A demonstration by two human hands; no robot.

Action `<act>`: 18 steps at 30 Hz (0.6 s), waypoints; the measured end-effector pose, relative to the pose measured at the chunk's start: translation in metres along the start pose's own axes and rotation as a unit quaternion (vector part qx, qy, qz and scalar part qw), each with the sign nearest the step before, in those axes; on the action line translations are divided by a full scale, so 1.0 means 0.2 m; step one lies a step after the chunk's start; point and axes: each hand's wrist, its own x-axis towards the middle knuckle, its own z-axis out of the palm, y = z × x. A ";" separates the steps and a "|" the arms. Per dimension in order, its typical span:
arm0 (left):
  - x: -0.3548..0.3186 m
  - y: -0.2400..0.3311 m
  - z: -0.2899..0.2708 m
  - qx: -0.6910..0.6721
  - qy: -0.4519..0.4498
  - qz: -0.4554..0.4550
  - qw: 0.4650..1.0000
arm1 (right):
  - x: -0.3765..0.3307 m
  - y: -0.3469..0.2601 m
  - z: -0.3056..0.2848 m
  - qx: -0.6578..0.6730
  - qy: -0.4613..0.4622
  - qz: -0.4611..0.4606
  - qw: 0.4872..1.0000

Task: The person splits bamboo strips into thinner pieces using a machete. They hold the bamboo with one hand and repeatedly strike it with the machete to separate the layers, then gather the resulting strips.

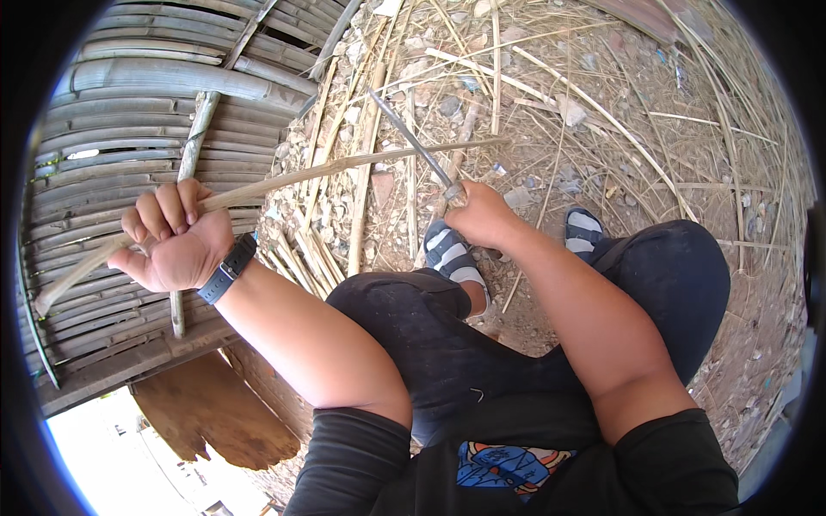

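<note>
A platform of split bamboo slats [146, 112] fills the left of the view, and bare ground [602, 112] strewn with thin bamboo offcuts and stones takes up the rest. Between them sits the person, knees in dark trousers [447, 344], feet in striped sandals [447, 251].

A long bamboo strip [344, 168] runs across from lower left to upper right. The left hand [176, 241], a black wristband just behind it, is closed in a full fist around the strip near its thicker end. The right hand [482, 215] is wrapped tight around the handle of a long knife [413, 142], whose blade crosses the strip toward its thin far end — it looks to be touching there, though the exact contact is hard to make out.

Judging from the litter of shavings and strips on the ground, a good deal of trimming is already behind this piece or others like it. The strip in hand looks pale and slim along most of its length, so the work seems well along, with the far end left to pare.
</note>
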 end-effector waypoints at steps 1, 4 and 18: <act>0.01 0.03 -0.07 -0.023 -0.026 -0.011 0.999 | -0.03 -0.06 -0.02 -0.011 -0.019 -0.034 0.999; 0.03 0.04 -0.11 -0.113 -0.108 -0.074 0.985 | -0.13 -0.24 -0.05 -0.055 -0.063 -0.118 0.989; 0.00 0.02 0.02 -0.171 -0.219 -0.130 0.952 | -0.16 -0.24 -0.02 -0.029 -0.003 -0.136 0.990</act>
